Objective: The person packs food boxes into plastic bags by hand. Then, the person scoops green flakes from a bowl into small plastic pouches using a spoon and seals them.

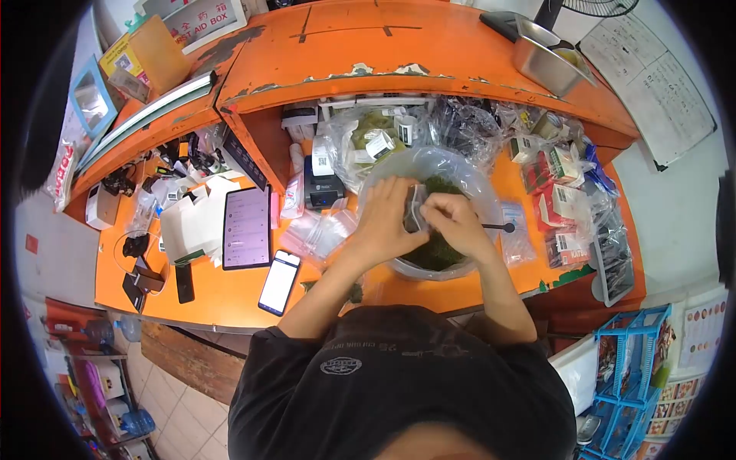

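Observation:
A large round tub (483,180) lined with clear plastic stands on the orange desk, with dark green, loose, leafy-looking stuff (441,253) in it. Above it my left hand (387,218) is wrapped round a small clear plastic bag (416,205), which seems to have dark green stuff inside. The fingers of my right hand (458,221) pinch the bag's edge from the other side. A thin black rod with a round end (508,228) sticks out to the right past my right hand; whether that hand touches it is hidden.
Left of the tub lie clear plastic bags (322,234), a lit phone (279,282), a tablet (247,228) and a small black device (322,188). Red and white boxes (560,207) line the right side. An orange shelf (345,42) overhangs the back, holding a metal pan (540,57).

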The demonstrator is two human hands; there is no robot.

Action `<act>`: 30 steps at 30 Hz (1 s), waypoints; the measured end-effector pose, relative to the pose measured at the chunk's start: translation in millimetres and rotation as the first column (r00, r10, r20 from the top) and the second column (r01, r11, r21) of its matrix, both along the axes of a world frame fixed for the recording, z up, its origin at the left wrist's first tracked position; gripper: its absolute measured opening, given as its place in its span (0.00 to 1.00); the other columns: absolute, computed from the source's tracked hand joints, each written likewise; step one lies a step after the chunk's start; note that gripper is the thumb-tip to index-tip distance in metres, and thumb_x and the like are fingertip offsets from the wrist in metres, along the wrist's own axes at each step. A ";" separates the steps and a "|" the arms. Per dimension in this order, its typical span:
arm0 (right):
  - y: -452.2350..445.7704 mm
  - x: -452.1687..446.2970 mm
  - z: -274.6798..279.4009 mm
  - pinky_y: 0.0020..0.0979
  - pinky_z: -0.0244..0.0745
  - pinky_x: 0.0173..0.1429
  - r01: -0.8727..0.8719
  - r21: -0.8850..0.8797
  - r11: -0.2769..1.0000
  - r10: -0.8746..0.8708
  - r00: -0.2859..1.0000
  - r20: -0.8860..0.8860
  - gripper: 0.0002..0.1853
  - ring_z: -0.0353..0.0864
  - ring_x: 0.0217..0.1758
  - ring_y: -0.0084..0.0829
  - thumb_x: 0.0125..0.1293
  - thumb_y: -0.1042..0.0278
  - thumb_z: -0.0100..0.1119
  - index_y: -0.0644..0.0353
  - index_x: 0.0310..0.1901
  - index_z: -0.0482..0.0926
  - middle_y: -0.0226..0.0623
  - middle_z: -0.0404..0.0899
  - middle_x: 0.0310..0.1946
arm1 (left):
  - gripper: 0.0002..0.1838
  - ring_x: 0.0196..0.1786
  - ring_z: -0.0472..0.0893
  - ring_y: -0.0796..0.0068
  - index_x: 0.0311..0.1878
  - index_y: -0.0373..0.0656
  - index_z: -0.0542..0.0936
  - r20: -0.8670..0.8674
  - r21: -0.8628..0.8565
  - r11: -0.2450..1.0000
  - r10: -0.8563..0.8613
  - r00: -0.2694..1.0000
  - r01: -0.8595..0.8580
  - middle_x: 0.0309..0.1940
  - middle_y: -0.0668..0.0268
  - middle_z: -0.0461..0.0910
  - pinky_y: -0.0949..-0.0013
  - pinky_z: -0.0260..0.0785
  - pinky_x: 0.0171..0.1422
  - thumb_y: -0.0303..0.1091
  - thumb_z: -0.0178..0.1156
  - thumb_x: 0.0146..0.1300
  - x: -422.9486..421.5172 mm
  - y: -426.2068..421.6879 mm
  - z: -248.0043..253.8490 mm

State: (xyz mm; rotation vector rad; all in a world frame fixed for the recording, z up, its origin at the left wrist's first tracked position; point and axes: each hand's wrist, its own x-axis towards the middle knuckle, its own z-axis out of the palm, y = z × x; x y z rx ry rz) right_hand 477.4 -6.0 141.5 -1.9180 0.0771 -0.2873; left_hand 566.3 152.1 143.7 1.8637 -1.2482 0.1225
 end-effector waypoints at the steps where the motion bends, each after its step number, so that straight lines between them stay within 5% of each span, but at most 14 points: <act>1: 6.3 -1.5 7.4 0.29 0.68 0.34 0.101 -0.070 0.992 -0.094 0.991 0.094 0.06 0.74 0.27 0.26 0.59 0.71 0.60 0.65 0.29 0.78 0.36 0.76 0.25 | 0.35 0.48 0.68 0.52 0.51 0.38 0.69 0.039 -0.016 0.999 0.051 0.998 -0.051 0.43 0.54 0.69 0.54 0.59 0.53 0.40 0.70 0.37 1.1 -1.8 -3.0; 3: 9.2 -3.2 13.7 0.32 0.69 0.46 0.247 -0.217 0.944 -0.173 0.934 0.312 0.05 0.75 0.37 0.34 0.54 0.73 0.65 0.62 0.32 0.80 0.37 0.79 0.34 | 0.34 0.47 0.68 0.53 0.49 0.37 0.69 0.109 -0.050 0.987 0.156 0.982 -0.151 0.41 0.56 0.68 0.55 0.59 0.50 0.40 0.70 0.37 1.7 -3.8 -5.8; 6: 21.4 -7.6 24.0 0.32 0.68 0.49 0.317 -0.393 0.863 -0.110 0.878 0.466 0.06 0.73 0.44 0.35 0.53 0.75 0.65 0.61 0.33 0.81 0.37 0.80 0.34 | 0.31 0.45 0.69 0.55 0.45 0.38 0.69 0.219 -0.040 0.969 0.245 0.944 -0.242 0.38 0.57 0.68 0.57 0.59 0.48 0.42 0.70 0.39 -2.5 -6.3 -4.6; 10: 25.2 -5.5 8.8 0.35 0.68 0.52 0.283 -0.433 0.856 -0.124 0.925 0.360 0.06 0.71 0.49 0.39 0.52 0.74 0.65 0.60 0.33 0.81 0.36 0.81 0.36 | 0.31 0.45 0.69 0.55 0.47 0.38 0.70 0.277 -0.013 0.966 0.251 0.927 -0.257 0.41 0.56 0.69 0.57 0.59 0.47 0.46 0.68 0.42 -5.3 -11.4 -8.7; 15: 22.8 -10.7 9.6 0.46 0.52 0.72 0.274 -0.486 0.830 -0.162 0.952 0.260 0.03 0.65 0.66 0.44 0.59 0.71 0.61 0.59 0.32 0.79 0.40 0.82 0.49 | 0.32 0.47 0.69 0.55 0.51 0.38 0.70 0.282 -0.130 0.972 0.226 0.933 -0.196 0.47 0.55 0.70 0.57 0.59 0.49 0.46 0.67 0.44 -4.1 -9.6 -9.3; 19: 10.9 -6.7 9.9 0.44 0.55 0.68 0.239 -0.290 0.926 -0.163 0.951 0.265 0.08 0.66 0.65 0.47 0.61 0.66 0.60 0.59 0.38 0.81 0.38 0.82 0.47 | 0.32 0.48 0.69 0.54 0.52 0.38 0.70 0.243 -0.101 0.974 0.221 0.945 -0.202 0.48 0.54 0.70 0.57 0.59 0.50 0.45 0.68 0.45 1.8 -5.7 -14.0; 22: -12.2 -7.9 21.1 0.41 0.61 0.66 0.438 -0.570 0.695 -0.281 0.895 0.346 0.08 0.70 0.60 0.47 0.60 0.67 0.61 0.60 0.38 0.82 0.40 0.82 0.45 | 0.32 0.49 0.69 0.54 0.53 0.38 0.69 0.123 -0.108 0.966 0.247 0.961 -0.234 0.49 0.54 0.70 0.58 0.59 0.50 0.43 0.69 0.47 10.6 1.1 -13.9; 26: -26.2 -15.2 1.4 0.43 0.67 0.56 0.013 -0.845 0.535 -0.310 0.933 -0.181 0.07 0.75 0.48 0.48 0.55 0.67 0.63 0.60 0.33 0.85 0.41 0.83 0.32 | 0.32 0.51 0.70 0.53 0.53 0.37 0.68 -0.050 -0.197 0.956 0.212 0.976 -0.218 0.48 0.55 0.70 0.57 0.61 0.54 0.42 0.70 0.49 17.8 8.8 -13.0; 30: -32.2 -10.8 -22.7 0.45 0.72 0.49 -0.109 -0.819 0.563 -0.270 0.913 -0.307 0.06 0.78 0.45 0.50 0.55 0.70 0.62 0.63 0.27 0.84 0.48 0.82 0.29 | 0.28 0.50 0.70 0.58 0.53 0.36 0.67 -0.225 -0.295 0.928 0.162 0.961 -0.225 0.46 0.55 0.69 0.61 0.62 0.57 0.37 0.67 0.53 23.8 15.3 -8.7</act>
